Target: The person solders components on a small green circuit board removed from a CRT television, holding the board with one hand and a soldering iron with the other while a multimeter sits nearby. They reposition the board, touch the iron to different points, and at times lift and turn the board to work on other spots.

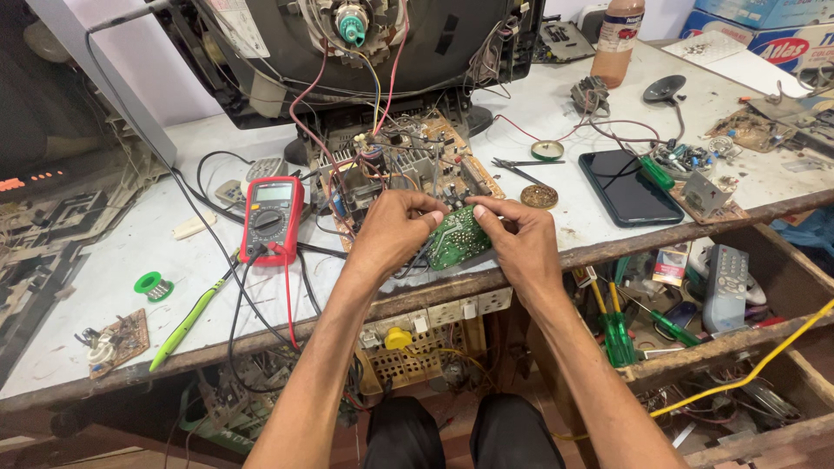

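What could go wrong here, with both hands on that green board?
1. The green circuit board, pinched between the left hand and the right hand, sits at the table edge; a slip could drop it.
2. It looks wired to the chassis board; tugging might strain those wires.
3. The meter leads trail nearby and could snag.

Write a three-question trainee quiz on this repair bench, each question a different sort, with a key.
1. True or false: both hands hold the green circuit board.
2. Multiple choice: the red multimeter lies where relative to the left hand? A) on its left B) on its right C) under it
3. Fill in: the dark smartphone lies screen-up on the ____ workbench.

Key: 1 true, the right hand grips its other edge; 2 A; 3 white.
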